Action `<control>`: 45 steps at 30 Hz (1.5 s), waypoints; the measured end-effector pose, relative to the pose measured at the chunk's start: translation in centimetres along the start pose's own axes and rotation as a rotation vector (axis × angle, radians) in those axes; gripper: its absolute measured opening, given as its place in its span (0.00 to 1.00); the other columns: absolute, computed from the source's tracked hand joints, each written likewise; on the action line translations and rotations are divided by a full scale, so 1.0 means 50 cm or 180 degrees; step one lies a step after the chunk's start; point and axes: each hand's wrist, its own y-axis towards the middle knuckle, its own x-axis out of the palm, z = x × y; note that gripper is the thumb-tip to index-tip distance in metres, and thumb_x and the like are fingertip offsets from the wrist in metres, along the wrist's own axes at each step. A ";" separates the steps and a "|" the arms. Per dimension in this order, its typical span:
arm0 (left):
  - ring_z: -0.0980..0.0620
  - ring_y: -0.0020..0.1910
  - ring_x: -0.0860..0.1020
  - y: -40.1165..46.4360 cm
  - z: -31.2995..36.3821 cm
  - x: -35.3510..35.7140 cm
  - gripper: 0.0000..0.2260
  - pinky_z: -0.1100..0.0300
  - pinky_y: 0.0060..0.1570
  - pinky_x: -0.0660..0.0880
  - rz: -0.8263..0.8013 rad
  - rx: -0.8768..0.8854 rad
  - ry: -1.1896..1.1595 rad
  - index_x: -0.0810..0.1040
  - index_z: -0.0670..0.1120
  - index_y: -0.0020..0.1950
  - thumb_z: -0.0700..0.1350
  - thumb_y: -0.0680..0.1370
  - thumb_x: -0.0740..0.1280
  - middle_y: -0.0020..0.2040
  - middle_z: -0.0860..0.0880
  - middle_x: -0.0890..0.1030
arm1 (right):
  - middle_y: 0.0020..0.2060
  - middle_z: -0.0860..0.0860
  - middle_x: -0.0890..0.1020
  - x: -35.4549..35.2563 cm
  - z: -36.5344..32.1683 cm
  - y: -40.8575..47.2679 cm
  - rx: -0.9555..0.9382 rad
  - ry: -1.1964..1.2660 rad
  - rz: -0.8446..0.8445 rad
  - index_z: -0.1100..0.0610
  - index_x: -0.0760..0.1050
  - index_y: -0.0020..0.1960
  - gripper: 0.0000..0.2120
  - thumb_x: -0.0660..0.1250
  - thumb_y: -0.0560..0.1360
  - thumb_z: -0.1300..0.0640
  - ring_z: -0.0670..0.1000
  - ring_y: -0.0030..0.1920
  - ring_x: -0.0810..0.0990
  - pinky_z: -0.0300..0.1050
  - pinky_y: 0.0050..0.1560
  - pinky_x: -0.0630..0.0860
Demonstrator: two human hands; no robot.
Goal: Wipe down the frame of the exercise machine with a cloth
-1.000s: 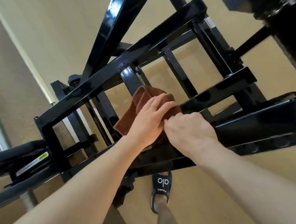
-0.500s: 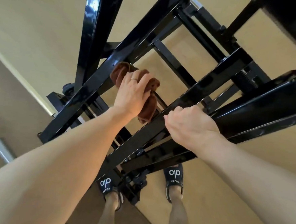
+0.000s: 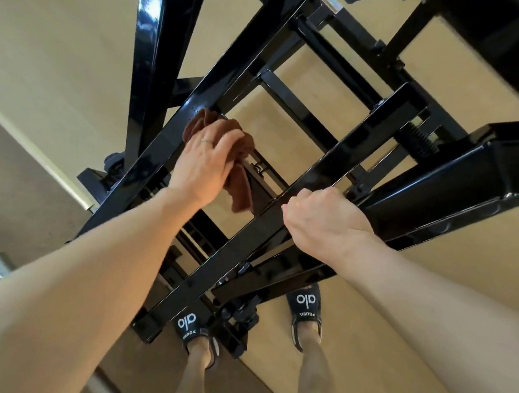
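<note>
Cloth (image 3: 239, 164), brown and bunched, sits under our left hand (image 3: 203, 164), pressed against the inner side of the long black bar (image 3: 169, 147) that runs up and away on the left of the frame (image 3: 314, 181). We keep the fingers spread over the wad and curled round it, so the cloth stays gripped against the metal while a loose tail hangs down below the palm. Holding it bunched gives us, we judge, a thick pad to wipe with.

Our right hand (image 3: 321, 219) is closed round the second bar (image 3: 340, 171), which runs parallel and to the right. It carries no cloth (its job looks like bracing us while we lean over the machine). The two hands are apart, with an open gap of the frame between them.

We stand close against the near end of the frame, our sandals (image 3: 304, 310) on the floor (image 3: 445, 286), one just beside the foot of the frame and one partly under it. That stance lets us look straight down through the bars and reach both of them.

Wiping seems under way on the left bar; the other bars and the cross pieces farther off look as yet untouched by the cloth, though we cannot tell that from the sheen alone.
</note>
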 end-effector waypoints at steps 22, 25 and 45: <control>0.37 0.77 0.63 -0.002 0.017 0.003 0.22 0.35 0.74 0.64 0.0161 -0.0472 -0.0395 0.66 0.52 0.74 0.41 0.82 0.65 0.78 0.42 0.63 | 0.37 0.60 0.72 0.005 0.000 0.003 -0.0066 0.0091 0.0079 0.62 0.77 0.50 0.16 0.53 0.87 0.57 0.57 0.31 0.69 0.48 0.31 0.67; 0.39 0.78 0.63 -0.068 0.112 0.046 0.22 0.37 0.77 0.61 0.0338 -0.0428 -0.0619 0.70 0.50 0.71 0.39 0.78 0.67 0.76 0.43 0.68 | 0.38 0.59 0.74 0.005 -0.004 0.004 -0.0051 0.0133 0.0107 0.62 0.77 0.51 0.17 0.52 0.87 0.57 0.57 0.32 0.72 0.48 0.31 0.68; 0.38 0.77 0.65 -0.064 0.072 0.040 0.25 0.43 0.74 0.61 0.0088 0.0060 -0.0194 0.69 0.52 0.72 0.42 0.77 0.72 0.75 0.43 0.69 | 0.39 0.57 0.76 0.006 0.000 0.012 0.0075 -0.0041 -0.0415 0.60 0.79 0.54 0.10 0.60 0.85 0.58 0.56 0.35 0.78 0.47 0.31 0.67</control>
